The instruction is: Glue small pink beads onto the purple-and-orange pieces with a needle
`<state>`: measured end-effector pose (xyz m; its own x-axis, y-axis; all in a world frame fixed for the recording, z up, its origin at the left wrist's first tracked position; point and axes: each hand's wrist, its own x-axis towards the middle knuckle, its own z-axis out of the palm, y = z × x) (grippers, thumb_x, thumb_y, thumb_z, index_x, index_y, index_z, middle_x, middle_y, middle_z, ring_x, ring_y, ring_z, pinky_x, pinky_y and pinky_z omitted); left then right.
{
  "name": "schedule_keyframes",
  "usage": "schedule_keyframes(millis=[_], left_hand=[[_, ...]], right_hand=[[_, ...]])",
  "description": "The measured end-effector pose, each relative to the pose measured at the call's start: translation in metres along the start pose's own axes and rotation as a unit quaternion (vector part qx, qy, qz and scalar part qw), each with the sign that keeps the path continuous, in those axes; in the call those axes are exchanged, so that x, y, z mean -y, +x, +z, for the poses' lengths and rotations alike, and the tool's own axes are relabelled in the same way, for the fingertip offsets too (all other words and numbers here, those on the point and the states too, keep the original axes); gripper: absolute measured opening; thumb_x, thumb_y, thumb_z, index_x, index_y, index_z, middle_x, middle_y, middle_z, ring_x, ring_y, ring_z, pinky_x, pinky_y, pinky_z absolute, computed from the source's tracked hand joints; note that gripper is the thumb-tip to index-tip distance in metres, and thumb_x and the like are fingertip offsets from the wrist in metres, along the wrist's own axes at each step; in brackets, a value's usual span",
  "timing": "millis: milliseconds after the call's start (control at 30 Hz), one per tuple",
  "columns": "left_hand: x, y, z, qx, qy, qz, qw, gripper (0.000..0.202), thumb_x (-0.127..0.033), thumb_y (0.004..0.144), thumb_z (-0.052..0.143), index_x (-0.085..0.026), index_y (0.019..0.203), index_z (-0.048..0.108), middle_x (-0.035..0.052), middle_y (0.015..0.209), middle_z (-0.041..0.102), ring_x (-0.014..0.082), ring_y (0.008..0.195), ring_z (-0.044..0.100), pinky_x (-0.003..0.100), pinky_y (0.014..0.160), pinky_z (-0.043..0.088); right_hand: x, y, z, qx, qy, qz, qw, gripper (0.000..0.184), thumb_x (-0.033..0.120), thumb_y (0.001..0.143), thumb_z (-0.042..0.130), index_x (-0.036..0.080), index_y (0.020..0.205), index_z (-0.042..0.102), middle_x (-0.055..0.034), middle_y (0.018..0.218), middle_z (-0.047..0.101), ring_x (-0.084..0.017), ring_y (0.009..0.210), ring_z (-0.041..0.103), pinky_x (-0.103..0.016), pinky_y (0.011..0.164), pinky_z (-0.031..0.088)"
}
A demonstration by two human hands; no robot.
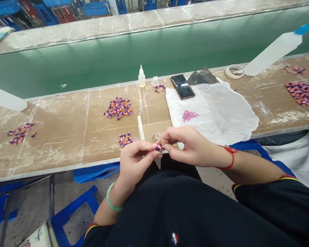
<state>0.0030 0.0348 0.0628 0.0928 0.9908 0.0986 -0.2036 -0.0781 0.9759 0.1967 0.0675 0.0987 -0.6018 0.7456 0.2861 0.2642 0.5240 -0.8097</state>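
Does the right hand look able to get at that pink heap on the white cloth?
Probably yes: the pink heap lies on the white cloth just beyond the right hand, nothing between them, though its fingertips are busy at a small purple piece the left hand pinches.

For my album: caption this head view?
Left hand and right hand pinch a small purple piece at the bench edge; purple-orange pieces, a bottle and a phone lie beyond.

Worktop [67, 137]: scuffed, cardboard-covered. Piles of purple-and-orange pieces sit far left [20, 132], centre [118, 108], front edge [125, 139] and far right [303, 92]. Dropper bottle [141, 77] at back. Phone [182, 86] half on white sheet [221, 113]. Tape roll [235, 71] further right. White stick [140, 128] mid-worktop.
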Motion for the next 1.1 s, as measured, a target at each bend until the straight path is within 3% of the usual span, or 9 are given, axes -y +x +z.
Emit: schedule_keyframes(millis=[300,667,800,967,1100], left_hand=[[0.004,0.003,0.007,-0.031,-0.053,0.003,0.998,0.013,-0.025,0.070,0.090,-0.020,0.076,0.079,0.0011,0.070,0.078,0.0142,0.058,0.075,0.019,0.056,0.063],[0.009,0.003,0.008,-0.053,-0.054,-0.005,0.997,0.021,-0.033,0.069,0.091,-0.018,0.074,0.077,0.0024,0.069,0.078,0.0152,0.057,0.074,0.021,0.055,0.063],[0.012,0.004,0.008,-0.031,-0.063,-0.046,0.997,0.023,-0.034,0.070,0.089,-0.017,0.079,0.076,0.0034,0.070,0.079,0.0158,0.059,0.075,0.021,0.057,0.064],[0.014,0.006,0.004,-0.041,-0.043,-0.087,0.994,0.029,-0.038,0.069,0.089,-0.018,0.084,0.074,0.0045,0.074,0.079,0.0166,0.062,0.075,0.023,0.058,0.062],[0.021,0.013,-0.011,-0.033,0.046,-0.098,0.994,0.025,-0.037,0.071,0.085,-0.017,0.082,0.074,0.0050,0.073,0.076,0.0154,0.061,0.070,0.025,0.057,0.057]], right_hand=[[0.001,-0.001,0.005,-0.015,-0.031,-0.017,0.999,0.012,0.012,0.091,0.048,0.019,0.083,0.053,0.0010,0.073,0.066,-0.009,0.061,0.059,-0.019,0.057,0.044],[-0.001,0.001,0.011,-0.037,-0.071,-0.034,0.996,0.012,0.012,0.092,0.048,0.021,0.084,0.049,0.0006,0.073,0.066,-0.011,0.059,0.061,-0.020,0.055,0.043],[-0.002,-0.001,0.003,-0.032,-0.043,0.022,0.998,0.007,0.016,0.092,0.049,0.021,0.089,0.052,-0.0008,0.077,0.069,-0.013,0.065,0.066,-0.022,0.057,0.047],[-0.010,-0.010,-0.016,-0.109,0.033,0.136,0.984,0.018,0.020,0.094,0.050,0.023,0.111,0.050,-0.0040,0.091,0.074,-0.021,0.087,0.072,-0.035,0.080,0.059],[-0.031,-0.020,-0.025,-0.180,0.006,0.155,0.971,0.012,0.027,0.087,0.060,0.022,0.097,0.060,-0.0107,0.112,0.064,-0.028,0.110,0.063,-0.038,0.074,0.062]])
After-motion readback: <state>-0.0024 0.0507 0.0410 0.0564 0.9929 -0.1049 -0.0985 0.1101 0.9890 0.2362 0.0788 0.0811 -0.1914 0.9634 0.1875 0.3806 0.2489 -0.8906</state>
